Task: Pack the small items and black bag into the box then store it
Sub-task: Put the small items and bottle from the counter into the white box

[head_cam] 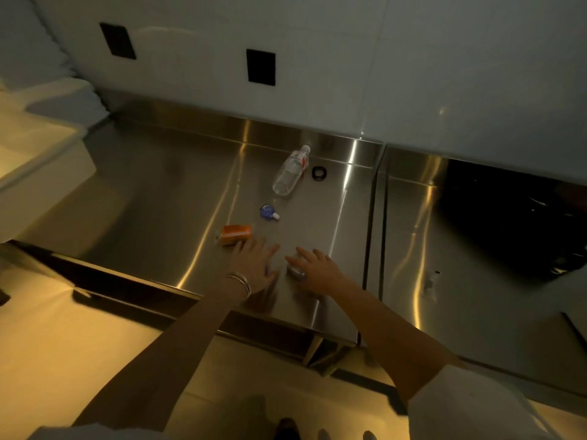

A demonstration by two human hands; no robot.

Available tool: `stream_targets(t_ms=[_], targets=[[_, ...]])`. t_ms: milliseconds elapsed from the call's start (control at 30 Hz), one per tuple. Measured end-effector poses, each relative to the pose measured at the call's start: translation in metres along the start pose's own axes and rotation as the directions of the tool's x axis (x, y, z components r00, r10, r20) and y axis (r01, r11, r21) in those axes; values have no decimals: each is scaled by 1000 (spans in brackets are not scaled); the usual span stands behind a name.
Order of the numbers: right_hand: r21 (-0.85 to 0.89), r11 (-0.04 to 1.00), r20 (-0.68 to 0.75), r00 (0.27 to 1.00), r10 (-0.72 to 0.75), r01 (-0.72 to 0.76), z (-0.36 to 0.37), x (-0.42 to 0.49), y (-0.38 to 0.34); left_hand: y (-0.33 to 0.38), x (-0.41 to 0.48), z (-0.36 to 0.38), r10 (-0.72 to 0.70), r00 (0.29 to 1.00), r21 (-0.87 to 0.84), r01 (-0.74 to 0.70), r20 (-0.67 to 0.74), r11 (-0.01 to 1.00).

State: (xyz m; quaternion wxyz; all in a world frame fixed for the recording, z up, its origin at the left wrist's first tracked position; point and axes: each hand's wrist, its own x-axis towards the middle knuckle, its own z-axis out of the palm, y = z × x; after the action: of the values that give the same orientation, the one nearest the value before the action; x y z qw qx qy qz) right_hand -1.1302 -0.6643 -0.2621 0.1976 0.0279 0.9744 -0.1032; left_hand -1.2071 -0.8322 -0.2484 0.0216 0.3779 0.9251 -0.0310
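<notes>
Small items lie on a steel counter (pixel 158 201): a clear water bottle (pixel 290 171) on its side, a black ring (pixel 319 172) beside it, a blue round item with a white tip (pixel 267 213), and an orange bottle (pixel 235 234) lying flat. My left hand (pixel 254 265), bangles on its wrist, is spread flat just right of the orange bottle. My right hand (pixel 313 265) rests over a small grey object (pixel 296 270), fingers spread on it. A black bag (pixel 514 220) lies on the counter at the far right. A pale box (pixel 38 160) stands at the left.
A white wall with two black outlet plates (pixel 260 66) backs the counter. A seam (pixel 370 236) splits the counter into two sections. The front edge drops to a yellowish floor, where shoe tips (pixel 287 428) show.
</notes>
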Motion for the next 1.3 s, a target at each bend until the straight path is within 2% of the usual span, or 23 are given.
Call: stream_targets(t_ms=[100,233,367,600,767,900,1300], targets=[[-9,1000,32,999,19,-19,5,3,1,-3,0,4,38,999,-11,-38,1,999],[23,999,-121,992,36,-34,7,1,6,-1,7,4,79,997,-48,-78,19,996],[-4,995,-197,976,93,-95,9,-13,27,14,24,7,123,991,-53,-120,56,991],[62,965,-312,913,262,-255,8,-59,93,71,61,9,269,962,-83,-264,56,961],[85,918,-303,868,395,-388,6,-87,140,120,85,5,352,934,-49,-349,60,936],[107,892,-285,846,451,-440,7,-103,175,153,104,0,408,912,-46,-406,49,913],[147,890,-284,843,456,-432,-3,-92,260,223,160,-6,446,891,-12,-447,82,894]])
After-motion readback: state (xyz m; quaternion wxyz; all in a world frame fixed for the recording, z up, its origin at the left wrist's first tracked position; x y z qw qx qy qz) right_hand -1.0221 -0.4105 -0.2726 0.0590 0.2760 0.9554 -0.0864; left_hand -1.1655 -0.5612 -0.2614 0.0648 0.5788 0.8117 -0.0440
